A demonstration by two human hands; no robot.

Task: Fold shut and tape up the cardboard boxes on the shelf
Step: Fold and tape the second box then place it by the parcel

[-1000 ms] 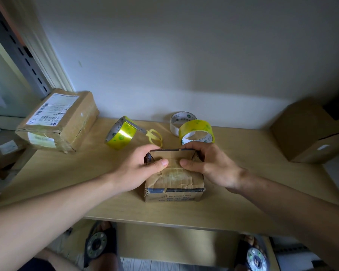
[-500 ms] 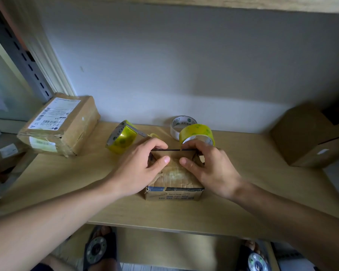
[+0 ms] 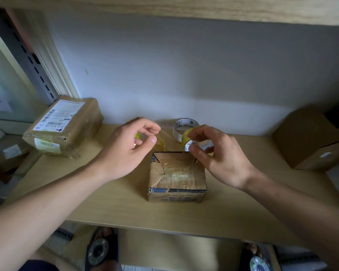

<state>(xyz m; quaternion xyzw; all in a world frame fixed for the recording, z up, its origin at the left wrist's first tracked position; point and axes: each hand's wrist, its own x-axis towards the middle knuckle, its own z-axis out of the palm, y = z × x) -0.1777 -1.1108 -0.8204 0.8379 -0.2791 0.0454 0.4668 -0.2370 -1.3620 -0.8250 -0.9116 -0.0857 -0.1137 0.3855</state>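
A small box (image 3: pixel 177 178) sits near the front of the shelf (image 3: pixel 114 208), its top flaps folded in but rumpled, with a gap showing at the back edge. Both hands hover just behind it. The left hand (image 3: pixel 128 148) is raised with thumb and forefinger curled toward each other; a strand of yellowish tape (image 3: pixel 160 142) trails by its fingertips, though I cannot tell whether it actually pinches it. The right hand (image 3: pixel 215 153) holds a yellow roll (image 3: pixel 186 136), fingers over the top and thumb under its white core. A white roll (image 3: pixel 182 127) stands behind that, against the wall. A labelled parcel (image 3: pixel 64 127) lies at the left end of the shelf, and a brown box (image 3: pixel 309 141) at the right end.
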